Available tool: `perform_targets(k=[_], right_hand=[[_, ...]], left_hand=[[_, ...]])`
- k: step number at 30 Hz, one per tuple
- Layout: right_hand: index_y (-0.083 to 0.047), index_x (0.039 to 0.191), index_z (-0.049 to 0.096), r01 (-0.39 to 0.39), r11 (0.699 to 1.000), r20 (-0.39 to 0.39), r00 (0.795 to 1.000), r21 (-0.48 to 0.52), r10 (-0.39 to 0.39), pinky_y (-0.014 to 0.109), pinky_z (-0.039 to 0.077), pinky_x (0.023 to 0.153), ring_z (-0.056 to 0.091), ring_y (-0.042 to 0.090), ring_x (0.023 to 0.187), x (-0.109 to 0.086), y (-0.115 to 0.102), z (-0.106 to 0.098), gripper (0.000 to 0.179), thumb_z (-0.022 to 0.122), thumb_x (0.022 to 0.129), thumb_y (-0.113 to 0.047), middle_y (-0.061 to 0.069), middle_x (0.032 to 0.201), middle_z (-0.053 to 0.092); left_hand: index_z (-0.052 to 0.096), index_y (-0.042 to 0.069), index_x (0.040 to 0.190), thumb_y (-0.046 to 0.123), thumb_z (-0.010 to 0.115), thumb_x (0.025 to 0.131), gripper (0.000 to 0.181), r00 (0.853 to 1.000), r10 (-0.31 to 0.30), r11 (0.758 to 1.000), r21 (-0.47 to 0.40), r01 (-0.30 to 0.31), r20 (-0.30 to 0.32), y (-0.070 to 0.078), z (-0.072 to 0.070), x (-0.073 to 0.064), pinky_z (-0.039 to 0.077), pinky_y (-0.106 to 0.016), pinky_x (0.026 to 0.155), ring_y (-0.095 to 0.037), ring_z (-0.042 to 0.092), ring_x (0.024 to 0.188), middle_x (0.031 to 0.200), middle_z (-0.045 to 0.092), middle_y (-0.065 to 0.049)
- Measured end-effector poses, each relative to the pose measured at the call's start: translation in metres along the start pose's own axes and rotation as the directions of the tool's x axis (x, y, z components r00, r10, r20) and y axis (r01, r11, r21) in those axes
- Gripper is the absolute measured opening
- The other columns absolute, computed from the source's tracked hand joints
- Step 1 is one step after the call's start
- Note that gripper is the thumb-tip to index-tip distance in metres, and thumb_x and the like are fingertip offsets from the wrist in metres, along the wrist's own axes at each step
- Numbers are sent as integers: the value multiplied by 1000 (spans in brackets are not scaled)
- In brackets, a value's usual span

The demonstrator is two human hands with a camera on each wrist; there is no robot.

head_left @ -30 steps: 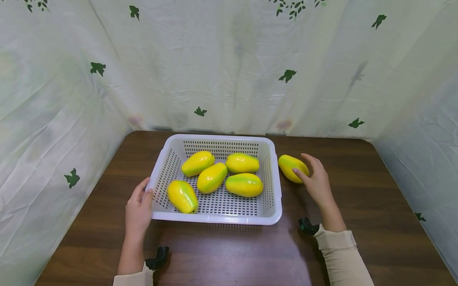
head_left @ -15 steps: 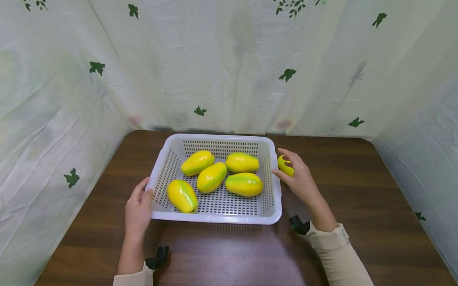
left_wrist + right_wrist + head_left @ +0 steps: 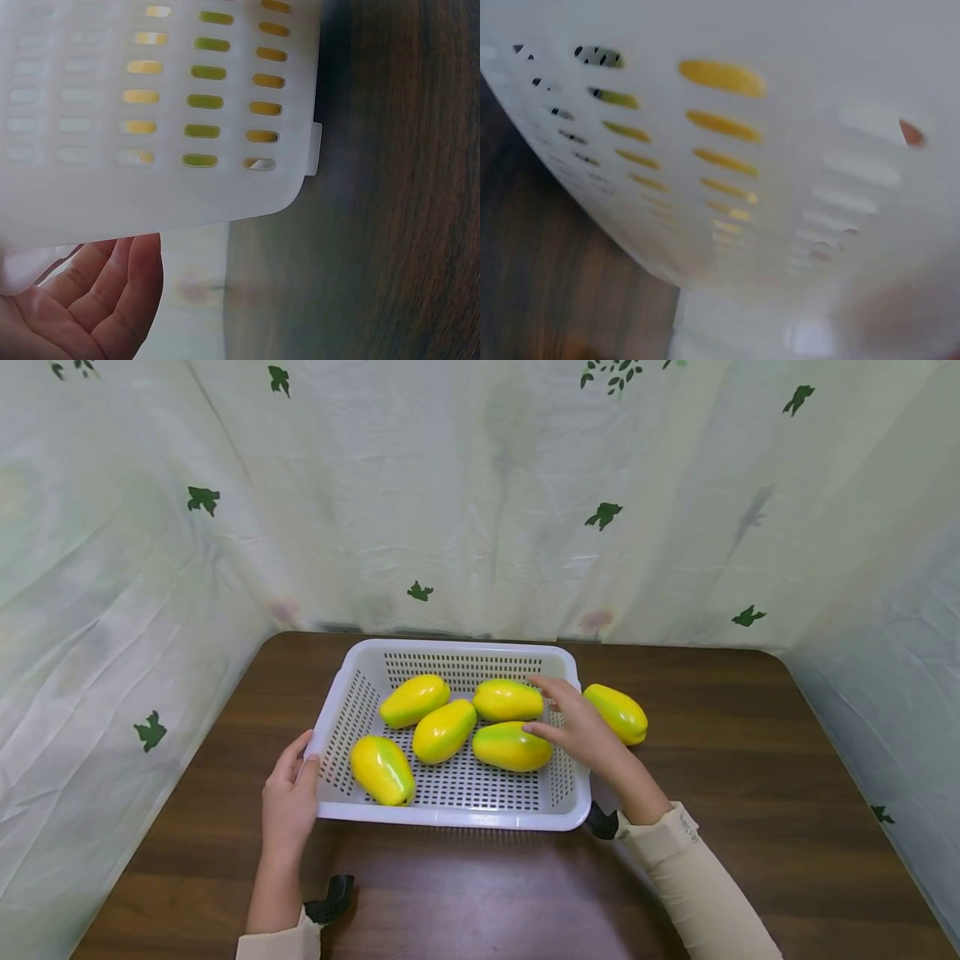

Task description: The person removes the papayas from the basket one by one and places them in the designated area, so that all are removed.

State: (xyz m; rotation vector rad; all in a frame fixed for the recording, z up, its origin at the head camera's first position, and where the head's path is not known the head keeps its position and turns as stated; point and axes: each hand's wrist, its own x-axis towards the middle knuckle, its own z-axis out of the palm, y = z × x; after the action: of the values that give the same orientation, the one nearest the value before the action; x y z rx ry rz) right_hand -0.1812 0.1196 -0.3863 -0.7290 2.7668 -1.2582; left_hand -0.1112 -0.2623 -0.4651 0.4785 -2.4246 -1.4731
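A white perforated plastic basket (image 3: 457, 817) holds several glossy yellow-green papayas, one of them a papaya (image 3: 381, 771) at the front left. My left hand (image 3: 290, 797) grips the basket's left rim; its curled fingers show below the rim in the left wrist view. Over the basket's right rim reaches my right hand (image 3: 583, 727), fingers spread and thumb apart. Its fingertips are at the right ends of the back right papaya (image 3: 504, 700) and the front right papaya (image 3: 506, 747); contact is unclear. Another papaya (image 3: 618, 710) lies on the table, right of the basket.
The basket stands on a dark brown wooden table (image 3: 750, 793). Pale cloth (image 3: 480, 527) with green leaf and bird shapes hangs behind and at both sides. In the right wrist view, the basket's slotted wall (image 3: 795, 150) fills most of the picture.
My right hand has left the papaya on the table and moved left, over the rim into the basket. That papaya stays beside the basket. My left hand has stayed on the rim.
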Motion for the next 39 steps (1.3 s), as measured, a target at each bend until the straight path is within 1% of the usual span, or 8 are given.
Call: perform_targets(k=[3,7,10,18,20,22,28,39], right_hand=[[-13,137,36,-22,1000,56,998,-9,22,44,39,91,43,27,114,8,-2,4,69,68,79,-32,6,136,38],[-12,136,36,-30,1000,117,993,0,30,43,36,94,40,25,117,15,-2,9,68,68,79,-31,5,137,37],[-11,135,38,-34,999,145,989,-14,36,44,34,96,40,25,118,18,-3,12,66,69,79,-27,6,136,39],[-10,134,40,-64,992,243,966,-106,88,44,28,100,35,24,123,22,-8,18,66,71,78,-25,8,135,40],[-10,134,41,-68,990,263,960,-126,100,43,28,100,36,24,123,23,-8,19,67,71,77,-25,7,134,41],[-10,134,41,-69,986,281,953,-153,110,41,29,100,37,22,122,23,-8,21,67,72,76,-26,6,133,43],[-9,131,45,-42,979,332,937,-200,108,35,30,99,40,18,119,25,-6,24,65,74,74,-22,2,130,46],[-9,129,48,17,948,385,916,-317,112,35,33,97,43,19,117,24,-7,29,62,74,74,-20,5,130,47]], left_hand=[[37,25,138,40,36,94,46,999,-14,999,-31,15,36,21,-5,-9,45,-52,78,-32,54,101,122,52,-15],[36,37,136,49,36,92,45,1000,25,1000,0,-25,11,-31,3,13,47,-50,75,-27,57,99,122,54,-7],[37,43,133,52,35,90,44,999,34,999,29,-34,-21,-49,7,22,49,-47,74,-21,58,95,119,55,0],[38,34,136,47,40,91,46,1000,2,1000,-14,-1,26,-27,0,15,48,-47,75,-26,56,97,121,54,-8],[37,39,134,52,36,90,46,1000,-4,1000,28,5,-3,-36,4,17,49,-42,76,-21,57,96,119,55,-2],[37,39,135,49,38,91,45,1000,11,1000,11,-11,11,-38,3,17,48,-45,76,-22,57,96,119,55,-3],[37,47,131,53,35,90,41,999,28,999,41,-26,-42,-55,9,23,49,-44,74,-17,58,93,114,56,4],[37,48,129,53,35,90,40,998,32,999,34,-30,-57,-55,9,22,50,-41,74,-15,58,91,111,57,7]])
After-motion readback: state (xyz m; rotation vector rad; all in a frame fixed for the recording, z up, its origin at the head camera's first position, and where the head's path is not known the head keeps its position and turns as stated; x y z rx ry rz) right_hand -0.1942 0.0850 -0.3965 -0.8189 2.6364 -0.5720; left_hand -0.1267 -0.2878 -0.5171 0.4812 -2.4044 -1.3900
